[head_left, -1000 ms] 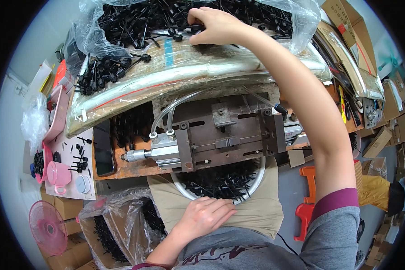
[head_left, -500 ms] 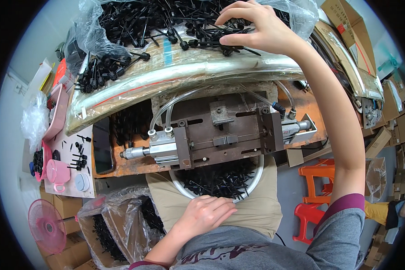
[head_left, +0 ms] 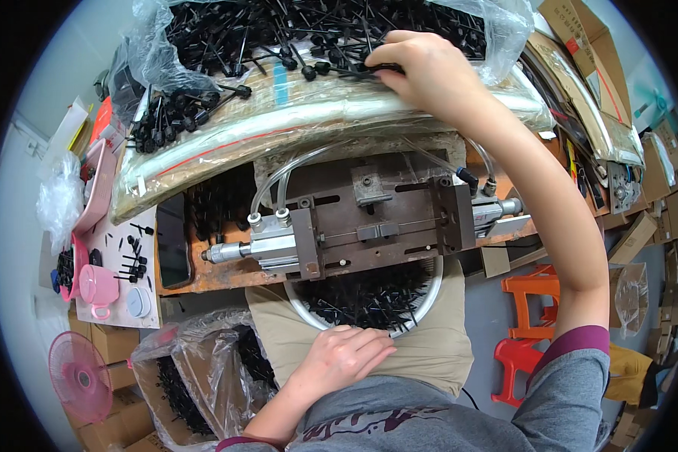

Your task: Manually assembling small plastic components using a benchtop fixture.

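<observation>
My right hand (head_left: 433,75) reaches to the pile of black parts (head_left: 241,34), thin stems with knobbed ends, on the plastic-wrapped board. Its thumb and forefinger close on a black stemmed part (head_left: 389,68) at the pile's front edge. My left hand (head_left: 346,355) lies with fingers stretched flat at the near rim of a white round basket (head_left: 297,307) on my lap. More black stemmed parts (head_left: 361,297) fill that basket. Between the hands sits a brown metal fixture (head_left: 399,200) with a small clamp block (head_left: 377,231) and a thin rod across it.
Silver air cylinders (head_left: 273,248) with clear hoses flank the fixture. A dark phone (head_left: 175,241) lies left of it. A pink mug (head_left: 99,290) stands on the left table, above a pink fan (head_left: 80,377). Orange and red stools (head_left: 516,369) stand at right.
My right hand has come down slightly toward the pile's front edge, and its spread thumb and forefinger have closed on a part. The left hand stays in place.
</observation>
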Demonstrator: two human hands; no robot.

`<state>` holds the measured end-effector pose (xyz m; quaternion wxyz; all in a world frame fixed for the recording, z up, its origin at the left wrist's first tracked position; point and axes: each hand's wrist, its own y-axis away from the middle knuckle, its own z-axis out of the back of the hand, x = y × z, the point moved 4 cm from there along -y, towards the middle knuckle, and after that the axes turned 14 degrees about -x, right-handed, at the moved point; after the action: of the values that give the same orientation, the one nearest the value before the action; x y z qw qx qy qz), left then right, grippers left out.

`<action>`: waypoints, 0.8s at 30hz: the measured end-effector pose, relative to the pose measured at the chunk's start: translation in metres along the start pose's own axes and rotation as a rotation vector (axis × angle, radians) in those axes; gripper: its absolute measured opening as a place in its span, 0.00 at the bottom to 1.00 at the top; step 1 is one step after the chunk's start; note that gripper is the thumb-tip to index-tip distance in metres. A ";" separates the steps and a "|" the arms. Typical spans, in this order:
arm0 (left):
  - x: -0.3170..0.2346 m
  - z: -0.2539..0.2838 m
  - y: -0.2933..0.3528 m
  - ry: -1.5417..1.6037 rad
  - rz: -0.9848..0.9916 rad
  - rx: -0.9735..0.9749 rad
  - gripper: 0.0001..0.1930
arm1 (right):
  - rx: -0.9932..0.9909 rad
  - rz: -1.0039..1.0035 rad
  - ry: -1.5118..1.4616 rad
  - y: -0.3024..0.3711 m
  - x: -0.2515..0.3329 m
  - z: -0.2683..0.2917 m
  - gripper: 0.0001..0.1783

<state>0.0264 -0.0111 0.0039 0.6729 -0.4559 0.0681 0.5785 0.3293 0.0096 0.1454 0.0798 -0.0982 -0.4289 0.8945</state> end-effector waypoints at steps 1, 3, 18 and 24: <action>0.001 0.000 0.002 -0.006 0.005 0.005 0.05 | -0.015 -0.002 -0.038 0.002 -0.006 0.002 0.10; 0.004 0.000 0.007 -0.017 0.012 0.019 0.05 | -0.044 0.010 -0.133 0.001 -0.015 0.010 0.11; -0.009 0.011 -0.029 0.128 0.045 -0.263 0.07 | -0.368 -1.064 -0.950 0.008 -0.034 0.072 0.09; -0.007 0.030 -0.090 0.386 0.285 -0.590 0.23 | -0.525 -0.962 -1.038 0.055 0.046 0.076 0.12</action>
<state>0.0864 0.0123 0.0735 0.4005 -0.7165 0.0867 0.5645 0.2632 -0.0715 0.1439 0.2230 0.5182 -0.6061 0.5607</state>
